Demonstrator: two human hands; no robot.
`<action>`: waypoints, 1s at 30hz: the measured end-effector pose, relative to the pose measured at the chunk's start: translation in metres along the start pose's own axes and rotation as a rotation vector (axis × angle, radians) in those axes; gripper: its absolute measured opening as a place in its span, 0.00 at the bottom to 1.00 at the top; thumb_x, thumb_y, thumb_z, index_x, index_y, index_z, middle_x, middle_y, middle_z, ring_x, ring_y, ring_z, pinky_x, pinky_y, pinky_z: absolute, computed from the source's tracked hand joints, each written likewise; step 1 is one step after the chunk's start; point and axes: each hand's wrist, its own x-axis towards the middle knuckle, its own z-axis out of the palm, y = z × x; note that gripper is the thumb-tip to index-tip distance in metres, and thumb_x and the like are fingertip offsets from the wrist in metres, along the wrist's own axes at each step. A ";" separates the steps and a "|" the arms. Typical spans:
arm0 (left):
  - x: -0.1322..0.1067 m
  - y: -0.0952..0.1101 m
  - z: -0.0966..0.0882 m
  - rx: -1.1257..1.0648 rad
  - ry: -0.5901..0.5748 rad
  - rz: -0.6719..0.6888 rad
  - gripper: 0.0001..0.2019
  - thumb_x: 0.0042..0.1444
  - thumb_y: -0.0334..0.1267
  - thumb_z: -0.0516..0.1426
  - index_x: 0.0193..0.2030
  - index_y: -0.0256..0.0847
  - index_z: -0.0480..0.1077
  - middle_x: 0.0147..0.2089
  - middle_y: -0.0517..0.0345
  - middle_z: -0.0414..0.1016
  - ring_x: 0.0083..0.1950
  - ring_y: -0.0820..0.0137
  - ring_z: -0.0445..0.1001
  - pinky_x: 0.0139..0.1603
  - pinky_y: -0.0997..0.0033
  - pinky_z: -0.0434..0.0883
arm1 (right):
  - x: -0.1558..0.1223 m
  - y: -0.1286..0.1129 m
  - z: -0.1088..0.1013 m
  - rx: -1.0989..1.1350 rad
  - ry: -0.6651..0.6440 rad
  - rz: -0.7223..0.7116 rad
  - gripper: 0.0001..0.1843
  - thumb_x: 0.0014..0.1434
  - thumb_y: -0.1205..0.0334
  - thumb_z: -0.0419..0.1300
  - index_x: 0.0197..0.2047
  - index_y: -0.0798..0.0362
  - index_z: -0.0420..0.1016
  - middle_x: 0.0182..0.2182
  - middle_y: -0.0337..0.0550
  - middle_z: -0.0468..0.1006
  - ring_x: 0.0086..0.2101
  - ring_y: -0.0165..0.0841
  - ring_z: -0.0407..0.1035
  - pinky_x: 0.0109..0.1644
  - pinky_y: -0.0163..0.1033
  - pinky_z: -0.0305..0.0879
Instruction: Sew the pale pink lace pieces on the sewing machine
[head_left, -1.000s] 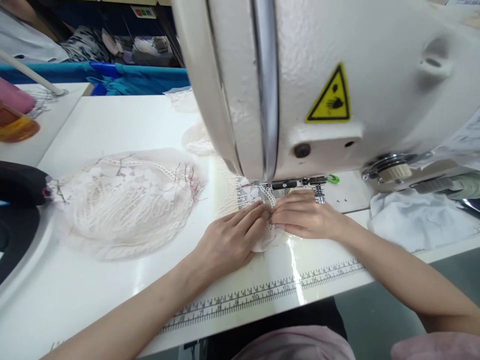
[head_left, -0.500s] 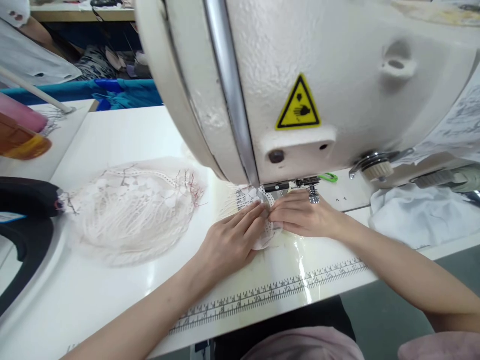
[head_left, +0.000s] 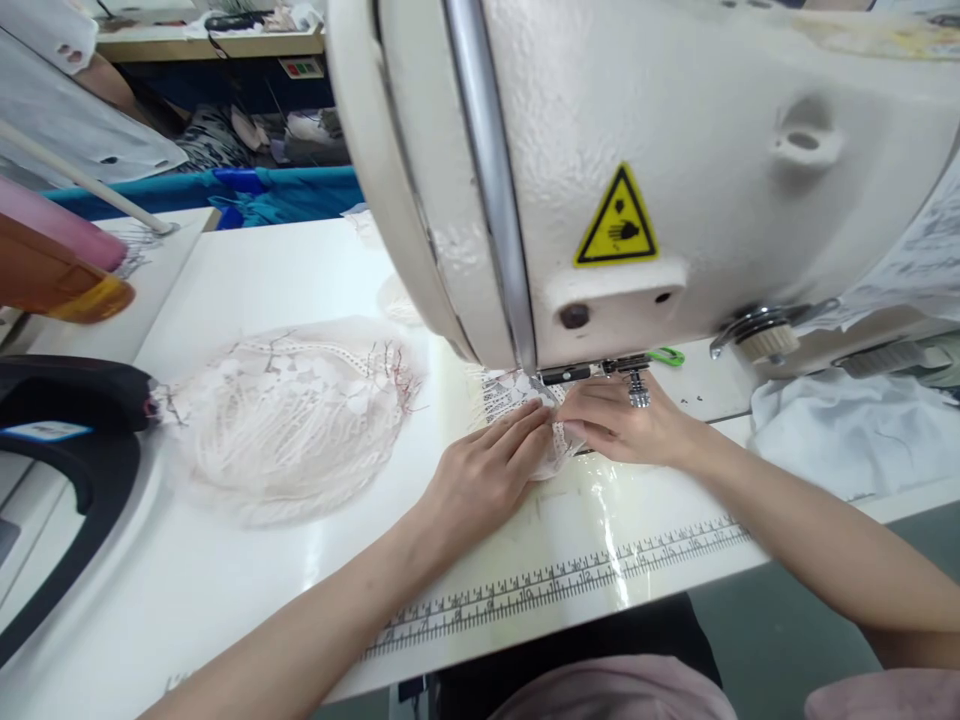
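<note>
A white lace piece (head_left: 555, 462) lies at the needle area of the sewing machine (head_left: 600, 120), under its head. My left hand (head_left: 491, 465) rests on the lace, its fingers stretched out and pressing the fabric flat. On the other side, my right hand (head_left: 630, 420) pinches the edge of the lace between thumb and fingers, close to the machine's presser area. The needle and foot are hidden behind the machine head and my fingers. To the left, a larger pile of pale lace pieces (head_left: 292, 430) with loose reddish threads lies on the white table (head_left: 247, 590).
A printed ruler strip (head_left: 555, 585) runs along the table's front edge. White cloth (head_left: 847, 430) lies at the right, and a black curved object (head_left: 75, 400) stands at the left. Thread cones (head_left: 67, 270) sit at the upper left. Behind, a person's sleeve (head_left: 52, 100) shows.
The view has shifted a little, so the scene sits further right. My right thumb has drawn in on the lace edge, and the lace under my hands has moved slightly toward the machine.
</note>
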 end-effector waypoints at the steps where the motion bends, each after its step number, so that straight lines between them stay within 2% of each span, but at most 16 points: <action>1: 0.000 0.000 0.000 -0.004 -0.001 -0.001 0.14 0.60 0.26 0.53 0.52 0.32 0.68 0.54 0.44 0.76 0.59 0.59 0.72 0.50 0.61 0.79 | 0.000 0.001 0.000 0.019 -0.016 -0.002 0.09 0.65 0.65 0.53 0.36 0.51 0.74 0.27 0.34 0.78 0.27 0.24 0.69 0.31 0.35 0.60; 8: 0.003 -0.001 -0.004 -0.010 0.014 0.001 0.08 0.59 0.28 0.54 0.45 0.34 0.70 0.53 0.45 0.77 0.58 0.60 0.73 0.54 0.60 0.76 | -0.005 0.004 0.008 0.127 -0.048 -0.032 0.09 0.66 0.63 0.52 0.40 0.51 0.74 0.32 0.36 0.80 0.35 0.27 0.73 0.36 0.36 0.68; 13: 0.000 -0.002 -0.008 0.031 0.000 -0.087 0.04 0.60 0.33 0.53 0.39 0.37 0.69 0.51 0.44 0.77 0.49 0.61 0.79 0.45 0.64 0.80 | -0.006 -0.008 0.020 0.128 0.002 -0.100 0.09 0.64 0.68 0.53 0.38 0.50 0.75 0.35 0.36 0.81 0.42 0.30 0.74 0.39 0.37 0.71; 16: -0.003 -0.005 -0.009 0.054 -0.019 -0.164 0.04 0.56 0.31 0.55 0.39 0.38 0.67 0.53 0.46 0.77 0.45 0.61 0.80 0.41 0.65 0.80 | -0.004 -0.016 0.025 0.109 -0.017 -0.054 0.11 0.62 0.71 0.55 0.36 0.49 0.76 0.36 0.35 0.81 0.42 0.31 0.74 0.40 0.37 0.72; 22: -0.003 -0.009 -0.007 0.075 -0.028 -0.223 0.12 0.50 0.25 0.54 0.42 0.39 0.66 0.54 0.49 0.76 0.44 0.62 0.80 0.40 0.66 0.79 | -0.001 -0.019 0.029 0.152 -0.048 0.025 0.13 0.60 0.72 0.55 0.37 0.46 0.78 0.35 0.35 0.81 0.41 0.32 0.74 0.38 0.37 0.72; 26: -0.002 -0.008 -0.007 0.077 -0.041 -0.237 0.15 0.48 0.23 0.52 0.43 0.39 0.66 0.55 0.50 0.75 0.47 0.63 0.79 0.43 0.67 0.78 | -0.002 -0.016 0.028 0.148 -0.050 0.040 0.12 0.61 0.72 0.54 0.38 0.48 0.76 0.35 0.35 0.81 0.39 0.30 0.73 0.41 0.37 0.70; 30: -0.002 -0.008 -0.006 0.097 -0.027 -0.233 0.11 0.53 0.25 0.53 0.43 0.39 0.66 0.55 0.49 0.75 0.48 0.62 0.79 0.44 0.66 0.78 | -0.002 -0.015 0.028 0.151 -0.063 0.055 0.11 0.60 0.72 0.54 0.39 0.48 0.75 0.36 0.36 0.80 0.38 0.29 0.73 0.43 0.37 0.69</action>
